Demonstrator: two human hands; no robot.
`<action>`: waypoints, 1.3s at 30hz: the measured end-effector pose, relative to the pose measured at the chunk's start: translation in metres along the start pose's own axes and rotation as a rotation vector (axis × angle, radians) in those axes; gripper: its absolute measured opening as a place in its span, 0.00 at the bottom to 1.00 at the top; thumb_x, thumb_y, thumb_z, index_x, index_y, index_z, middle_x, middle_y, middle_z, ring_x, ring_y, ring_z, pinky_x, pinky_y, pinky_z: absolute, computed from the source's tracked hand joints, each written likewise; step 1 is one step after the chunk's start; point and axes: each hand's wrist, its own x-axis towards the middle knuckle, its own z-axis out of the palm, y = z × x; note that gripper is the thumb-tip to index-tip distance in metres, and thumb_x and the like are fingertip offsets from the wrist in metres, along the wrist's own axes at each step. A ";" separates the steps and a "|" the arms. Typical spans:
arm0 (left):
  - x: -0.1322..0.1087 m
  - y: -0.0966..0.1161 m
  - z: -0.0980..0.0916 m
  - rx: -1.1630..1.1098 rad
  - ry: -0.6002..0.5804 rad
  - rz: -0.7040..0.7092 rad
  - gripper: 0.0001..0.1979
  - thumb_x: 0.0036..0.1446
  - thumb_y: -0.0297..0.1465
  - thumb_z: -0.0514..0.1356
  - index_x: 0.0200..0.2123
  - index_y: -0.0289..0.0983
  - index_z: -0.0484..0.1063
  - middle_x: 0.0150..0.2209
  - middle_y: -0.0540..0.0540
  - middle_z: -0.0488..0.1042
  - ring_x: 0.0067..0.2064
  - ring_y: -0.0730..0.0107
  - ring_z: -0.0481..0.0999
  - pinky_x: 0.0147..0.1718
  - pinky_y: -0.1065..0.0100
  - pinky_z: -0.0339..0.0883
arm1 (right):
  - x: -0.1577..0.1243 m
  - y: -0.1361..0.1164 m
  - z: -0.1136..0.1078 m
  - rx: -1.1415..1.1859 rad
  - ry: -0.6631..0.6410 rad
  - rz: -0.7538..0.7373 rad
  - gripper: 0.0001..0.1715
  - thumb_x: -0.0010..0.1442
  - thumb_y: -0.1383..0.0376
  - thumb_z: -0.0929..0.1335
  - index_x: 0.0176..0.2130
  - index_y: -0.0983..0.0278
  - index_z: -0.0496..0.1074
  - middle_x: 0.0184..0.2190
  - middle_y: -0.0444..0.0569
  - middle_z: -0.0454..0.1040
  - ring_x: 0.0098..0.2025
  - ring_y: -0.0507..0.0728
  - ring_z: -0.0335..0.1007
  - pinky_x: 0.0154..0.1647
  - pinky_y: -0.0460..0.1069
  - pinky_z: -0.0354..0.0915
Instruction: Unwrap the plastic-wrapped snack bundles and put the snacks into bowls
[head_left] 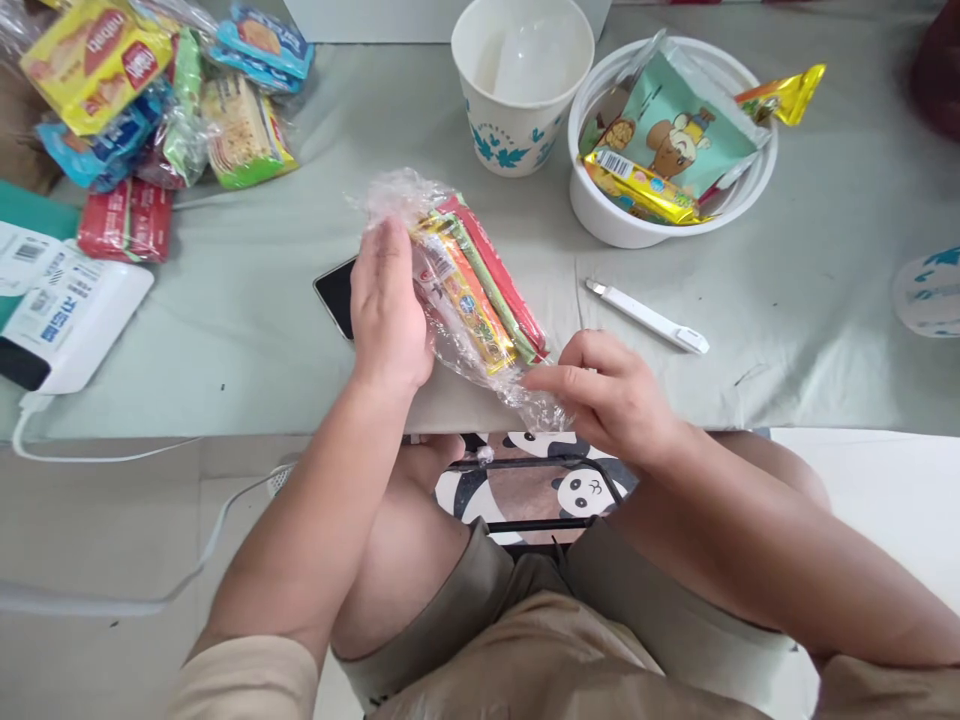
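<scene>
A bundle of slim snack packs (480, 290), red, green and yellow-orange, lies slantwise in clear plastic wrap (401, 195) over the table's front part. My left hand (390, 310) grips its left side, fingers straight and together along the plastic, thumb hidden. At the lower right end, my right hand (615, 390) pinches the crumpled wrap, its index finger stretched along the edge. A dark phone (336, 297) lies partly under my left hand. Right of the bundle rests a white utility knife (649, 316).
Behind stand a paper cup (517, 110) and a white bowl (626, 225) of snack packets. Wrapped snack bundles (180, 120) pile up at the back left. A white device (97, 320) with a cable is at left; a patterned round lid (930, 290) at right.
</scene>
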 end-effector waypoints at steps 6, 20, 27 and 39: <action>0.008 0.008 -0.007 -0.075 0.106 -0.089 0.19 0.62 0.52 0.65 0.45 0.45 0.75 0.47 0.50 0.82 0.59 0.60 0.77 0.59 0.58 0.74 | 0.004 -0.010 0.000 0.040 0.096 0.112 0.08 0.64 0.65 0.64 0.41 0.58 0.73 0.35 0.49 0.69 0.36 0.57 0.68 0.36 0.54 0.67; 0.005 0.014 -0.006 -0.005 -0.080 -0.275 0.30 0.56 0.62 0.64 0.46 0.44 0.72 0.41 0.45 0.81 0.56 0.51 0.80 0.48 0.54 0.80 | 0.025 0.002 -0.006 0.673 0.689 0.798 0.21 0.66 0.47 0.66 0.32 0.58 0.57 0.27 0.42 0.63 0.24 0.51 0.63 0.28 0.50 0.64; -0.003 0.015 -0.002 0.126 -0.326 -0.108 0.39 0.47 0.55 0.75 0.58 0.49 0.66 0.52 0.43 0.78 0.59 0.47 0.80 0.49 0.53 0.80 | 0.026 0.011 -0.009 0.714 0.791 0.819 0.22 0.63 0.47 0.67 0.32 0.58 0.57 0.26 0.40 0.63 0.21 0.50 0.61 0.24 0.48 0.61; -0.008 0.029 0.006 0.031 -0.260 -0.297 0.38 0.38 0.34 0.80 0.54 0.47 0.70 0.53 0.44 0.78 0.57 0.49 0.79 0.46 0.62 0.79 | 0.011 0.000 -0.021 -0.035 0.780 0.217 0.08 0.58 0.71 0.66 0.36 0.57 0.68 0.32 0.45 0.68 0.35 0.55 0.66 0.39 0.54 0.63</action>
